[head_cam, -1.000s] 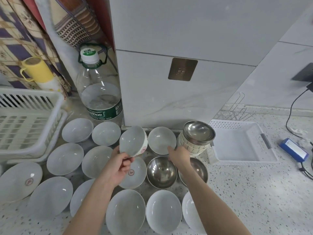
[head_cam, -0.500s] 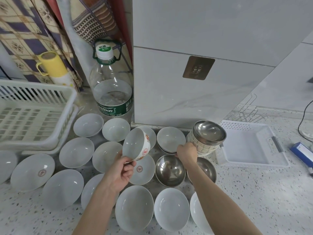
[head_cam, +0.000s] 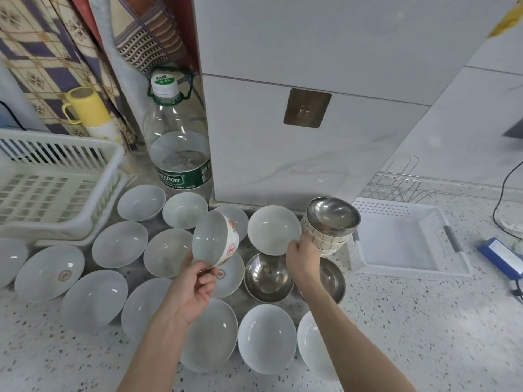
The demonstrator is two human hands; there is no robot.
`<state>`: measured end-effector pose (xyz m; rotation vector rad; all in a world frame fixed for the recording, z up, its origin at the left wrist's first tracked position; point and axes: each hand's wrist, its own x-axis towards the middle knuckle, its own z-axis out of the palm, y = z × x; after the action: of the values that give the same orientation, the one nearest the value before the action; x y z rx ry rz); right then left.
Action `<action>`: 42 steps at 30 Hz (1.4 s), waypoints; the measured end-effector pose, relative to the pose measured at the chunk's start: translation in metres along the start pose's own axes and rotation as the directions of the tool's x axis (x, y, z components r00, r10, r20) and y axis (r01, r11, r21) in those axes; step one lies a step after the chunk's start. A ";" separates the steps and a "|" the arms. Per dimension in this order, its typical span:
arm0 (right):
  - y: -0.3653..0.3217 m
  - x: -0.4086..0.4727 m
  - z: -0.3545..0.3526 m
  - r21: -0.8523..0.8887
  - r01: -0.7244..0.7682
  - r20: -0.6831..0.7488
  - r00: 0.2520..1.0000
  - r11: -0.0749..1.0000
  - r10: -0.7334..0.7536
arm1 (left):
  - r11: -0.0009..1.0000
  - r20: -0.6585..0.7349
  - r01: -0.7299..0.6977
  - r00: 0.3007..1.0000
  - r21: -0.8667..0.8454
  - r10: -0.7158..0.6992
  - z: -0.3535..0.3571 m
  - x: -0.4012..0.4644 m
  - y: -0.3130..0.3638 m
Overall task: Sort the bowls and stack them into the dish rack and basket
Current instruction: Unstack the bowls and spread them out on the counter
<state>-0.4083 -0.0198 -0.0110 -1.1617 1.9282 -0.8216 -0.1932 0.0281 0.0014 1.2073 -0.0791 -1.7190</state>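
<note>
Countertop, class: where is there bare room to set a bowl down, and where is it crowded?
Free: the speckled countertop right of the right forearm, in front of the white tray, and the strip along the near left edge. Crowded: from the white basket across to the stack of bowls, bowls sit almost rim to rim.

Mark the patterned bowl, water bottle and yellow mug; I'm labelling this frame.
patterned bowl [head_cam: 210,239], head view, inner wall.
water bottle [head_cam: 181,154], head view, clear body.
yellow mug [head_cam: 87,107], head view, side wall.
</note>
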 end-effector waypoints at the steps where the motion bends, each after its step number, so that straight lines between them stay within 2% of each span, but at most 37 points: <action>1: 0.002 -0.004 -0.006 0.069 -0.005 0.022 1.000 0.998 0.004 | 1.000 -0.001 -0.013 1.000 -0.010 0.013 0.002 -0.002 -0.004; 3: 0.008 -0.010 -0.021 0.152 -0.009 0.066 0.998 0.988 -0.001 | 0.999 0.002 -0.036 0.999 -0.025 0.036 0.007 -0.007 -0.013; 13: 0.073 -0.023 -0.151 0.240 0.022 0.188 0.980 0.971 -0.069 | 0.983 0.029 -0.083 0.996 -0.162 0.088 0.084 -0.033 -0.101; 21: 0.154 -0.024 -0.234 0.183 -0.040 0.203 0.979 0.982 0.002 | 0.971 0.010 -0.109 0.993 -0.212 0.114 0.127 -0.057 -0.170; 29: 0.190 -0.010 -0.236 -0.067 -0.007 0.196 0.980 0.998 0.021 | 0.990 -0.029 -0.119 0.993 -0.081 0.117 0.126 -0.071 -0.199; 33: 0.194 -0.007 -0.224 -0.102 0.007 0.195 0.981 0.995 0.013 | 0.992 -0.032 -0.125 0.992 -0.010 0.125 0.122 -0.073 -0.203; 42: 0.191 0.000 -0.205 -0.113 -0.026 0.207 0.977 0.993 0.049 | 0.995 -0.006 -0.099 0.995 0.028 0.100 0.117 -0.073 -0.202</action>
<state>-0.6639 0.0854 -0.0565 -1.2215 1.8331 -0.5542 -0.4147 0.1315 0.0004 1.2105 -0.1570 -1.6313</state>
